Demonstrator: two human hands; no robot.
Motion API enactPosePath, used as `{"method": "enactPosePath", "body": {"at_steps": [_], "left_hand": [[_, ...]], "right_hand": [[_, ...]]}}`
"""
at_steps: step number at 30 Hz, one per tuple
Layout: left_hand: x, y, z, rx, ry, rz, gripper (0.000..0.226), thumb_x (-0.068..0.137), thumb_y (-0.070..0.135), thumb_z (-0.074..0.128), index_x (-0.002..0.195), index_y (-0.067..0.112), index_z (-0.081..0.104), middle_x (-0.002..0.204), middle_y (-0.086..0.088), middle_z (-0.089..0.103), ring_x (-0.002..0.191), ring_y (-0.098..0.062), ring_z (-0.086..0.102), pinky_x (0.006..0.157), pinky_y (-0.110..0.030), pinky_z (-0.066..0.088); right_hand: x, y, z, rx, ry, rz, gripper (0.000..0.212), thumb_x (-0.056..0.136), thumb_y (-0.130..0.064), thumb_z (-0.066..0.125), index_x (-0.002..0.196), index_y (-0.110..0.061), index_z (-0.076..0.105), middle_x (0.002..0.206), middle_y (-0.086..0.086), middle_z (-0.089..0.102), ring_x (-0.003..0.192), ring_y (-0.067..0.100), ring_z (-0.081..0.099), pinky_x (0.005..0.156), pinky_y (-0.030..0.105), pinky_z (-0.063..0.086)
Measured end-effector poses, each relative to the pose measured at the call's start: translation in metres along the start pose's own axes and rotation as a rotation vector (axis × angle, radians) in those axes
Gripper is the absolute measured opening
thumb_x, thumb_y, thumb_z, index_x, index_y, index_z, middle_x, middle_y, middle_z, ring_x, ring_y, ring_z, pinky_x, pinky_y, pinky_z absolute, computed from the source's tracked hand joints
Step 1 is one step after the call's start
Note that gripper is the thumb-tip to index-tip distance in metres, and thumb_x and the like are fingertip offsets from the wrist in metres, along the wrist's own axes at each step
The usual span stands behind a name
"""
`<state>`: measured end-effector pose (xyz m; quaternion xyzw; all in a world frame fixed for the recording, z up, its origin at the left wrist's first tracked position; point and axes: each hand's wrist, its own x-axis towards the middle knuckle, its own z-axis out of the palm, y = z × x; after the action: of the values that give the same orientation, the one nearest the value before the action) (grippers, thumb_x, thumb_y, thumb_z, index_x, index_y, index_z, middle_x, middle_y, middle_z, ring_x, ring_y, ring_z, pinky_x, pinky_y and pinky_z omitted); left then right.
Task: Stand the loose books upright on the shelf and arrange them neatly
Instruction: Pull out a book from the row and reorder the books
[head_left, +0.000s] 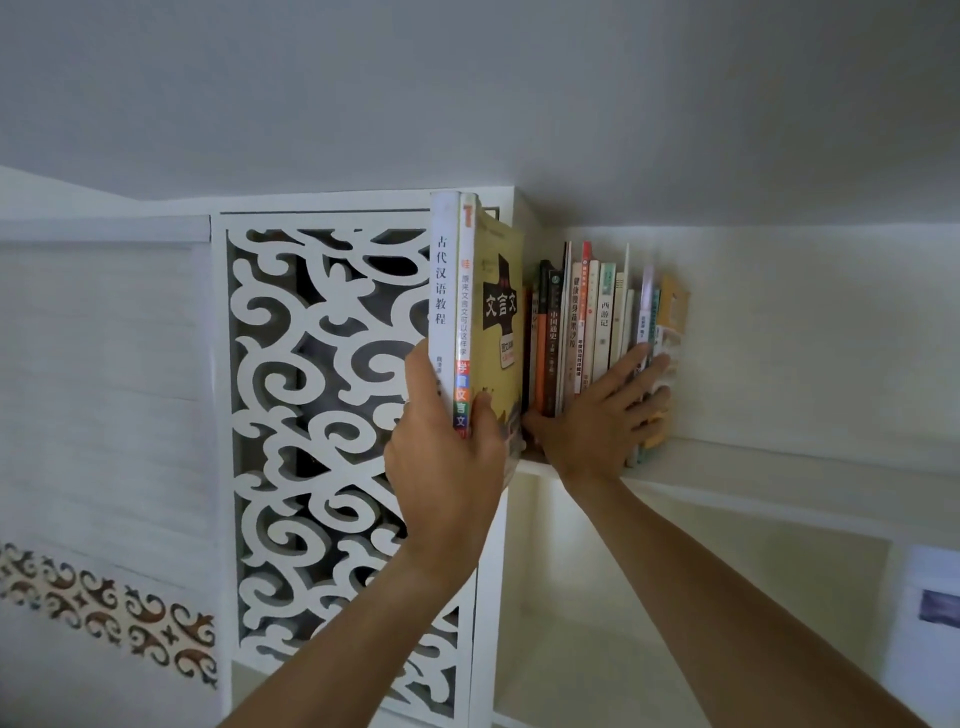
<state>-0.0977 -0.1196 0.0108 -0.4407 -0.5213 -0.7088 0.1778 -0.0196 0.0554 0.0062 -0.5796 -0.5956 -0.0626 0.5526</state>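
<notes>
Head view, left hand (447, 457) fingers clamped around two upright books (470, 312) at the shelf's (727, 475) left end, right hand (608, 410) fingers spread flat against the standing row of books (587, 322), carved white side panel (322, 415) beside

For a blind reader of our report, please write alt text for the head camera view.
A person's left hand holds two upright books at the left end of a white shelf. The right hand lies flat against the spines of a row of standing books. A white carved panel is at left.
</notes>
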Motion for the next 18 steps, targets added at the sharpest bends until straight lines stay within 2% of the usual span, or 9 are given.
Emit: {"method": "enactPosePath", "body": {"at_steps": [3,8,11,15,18], "left_hand": [[0.001,-0.001,-0.002,0.014,-0.004,0.002,0.040,0.095,0.019,0.067,0.123,0.027,0.038,0.116,0.007,0.071,0.080,-0.013,0.070,0.060,-0.035,0.061],[0.006,-0.002,-0.006,0.021,0.002,0.003,0.042,0.096,0.019,0.066,0.127,0.026,0.039,0.113,0.013,0.067,0.079,-0.011,0.070,0.060,-0.040,0.062],[0.010,-0.003,-0.011,0.019,0.013,0.004,0.043,0.095,0.018,0.066,0.127,0.026,0.039,0.114,0.009,0.070,0.080,-0.015,0.070,0.061,-0.042,0.061],[0.013,0.000,-0.014,-0.006,0.017,0.013,0.044,0.095,0.017,0.067,0.126,0.028,0.038,0.105,0.022,0.061,0.082,-0.012,0.070,0.062,-0.043,0.062],[0.011,0.001,-0.013,-0.005,0.013,0.016,0.044,0.095,0.017,0.066,0.128,0.027,0.039,0.108,0.020,0.061,0.081,-0.011,0.069,0.061,-0.041,0.062]], "right_hand": [[0.001,0.006,0.000,0.012,0.023,-0.009,0.156,0.054,-0.075,0.081,0.161,-0.007,-0.010,0.168,0.025,-0.005,0.151,0.055,0.007,0.117,0.072,0.018],[0.000,0.004,0.004,0.030,0.021,-0.013,0.153,0.057,-0.089,0.067,0.162,-0.009,-0.010,0.169,0.022,-0.009,0.152,0.053,0.001,0.117,0.073,0.014],[0.000,-0.003,0.006,0.032,0.007,0.006,0.153,0.058,-0.089,0.067,0.161,-0.009,-0.013,0.169,0.022,-0.012,0.152,0.054,-0.002,0.117,0.074,0.011],[0.000,-0.004,0.007,0.014,0.000,-0.005,0.153,0.059,-0.084,0.072,0.161,-0.009,-0.013,0.168,0.023,-0.012,0.151,0.055,-0.002,0.116,0.076,0.012],[-0.001,-0.005,0.007,0.010,0.008,0.001,0.153,0.059,-0.083,0.074,0.161,-0.008,-0.012,0.168,0.024,-0.011,0.151,0.056,-0.001,0.115,0.076,0.014]]}}
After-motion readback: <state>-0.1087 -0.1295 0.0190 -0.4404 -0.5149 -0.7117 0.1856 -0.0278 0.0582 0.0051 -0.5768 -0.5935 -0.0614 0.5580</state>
